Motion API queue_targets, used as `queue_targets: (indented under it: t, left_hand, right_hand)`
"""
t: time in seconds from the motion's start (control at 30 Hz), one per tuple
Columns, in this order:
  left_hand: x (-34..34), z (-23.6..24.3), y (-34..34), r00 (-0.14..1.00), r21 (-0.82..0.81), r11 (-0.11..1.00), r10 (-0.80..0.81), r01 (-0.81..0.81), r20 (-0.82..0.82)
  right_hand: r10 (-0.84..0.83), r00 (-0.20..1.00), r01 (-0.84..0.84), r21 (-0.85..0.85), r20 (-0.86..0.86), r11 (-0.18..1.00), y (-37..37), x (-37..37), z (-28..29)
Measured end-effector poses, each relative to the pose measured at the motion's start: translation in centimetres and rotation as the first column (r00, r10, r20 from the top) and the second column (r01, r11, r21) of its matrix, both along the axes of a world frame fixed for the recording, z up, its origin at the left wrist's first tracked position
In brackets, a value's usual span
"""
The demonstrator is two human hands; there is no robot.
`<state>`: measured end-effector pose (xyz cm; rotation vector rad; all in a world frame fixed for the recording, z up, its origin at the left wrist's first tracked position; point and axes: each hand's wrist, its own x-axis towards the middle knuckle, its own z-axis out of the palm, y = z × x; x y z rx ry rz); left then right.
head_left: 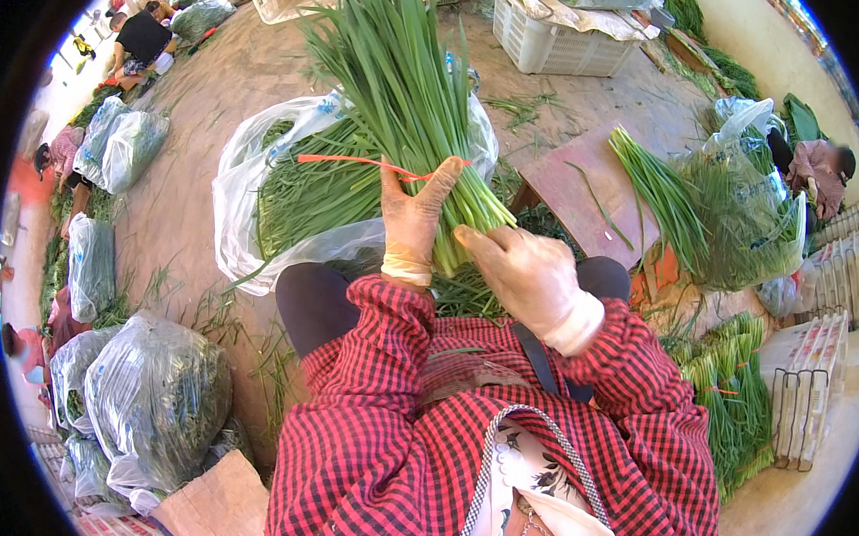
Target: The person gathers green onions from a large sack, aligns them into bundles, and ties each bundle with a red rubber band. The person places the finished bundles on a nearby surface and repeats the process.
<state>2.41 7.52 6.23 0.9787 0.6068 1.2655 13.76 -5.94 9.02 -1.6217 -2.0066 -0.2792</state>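
A bunch of long green garlic chives point(398, 87) points away from me, pale cut stems toward my lap. My left hand point(411, 216), in a thin whitish glove, is closed round its lower part with the thumb across the front. A red tie point(353, 160) crosses the bunch at that thumb, one end sticking out to the left. My right hand point(537, 280), gloved too, is at the stem ends with its fingers curled and a fingertip against the stems; its palm side is hidden. Behind the bunch lies an open clear plastic bag point(239, 195) holding more chives.
At right, loose chives point(661, 196) lie over a reddish board point(565, 181) beside a full bag point(744, 230). Tied bunches point(737, 398) stand nearer. Stuffed bags point(157, 400) line the left. A white crate point(563, 37) stands far right. Other people point(142, 41) sit around the edges.
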Motion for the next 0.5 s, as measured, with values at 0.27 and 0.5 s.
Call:
queue_targets:
  t: [0.27, 0.5]
  left_hand:
    - [-0.1, -1.7, 0.4, 0.989, 0.014, 0.996, 0.086, -0.085, -0.118]
    - [-0.7, -2.2, 0.6, 0.812, 0.229, 0.95, 0.303, -0.213, -0.499]
  right_hand:
    - [-0.03, 0.999, 0.027, -0.198, -0.012, 0.98, 0.4, 0.4, -2.8]
    - [0.285, 0.956, -0.016, -0.963, 0.064, 0.27, -3.4, 1.0, -2.9]
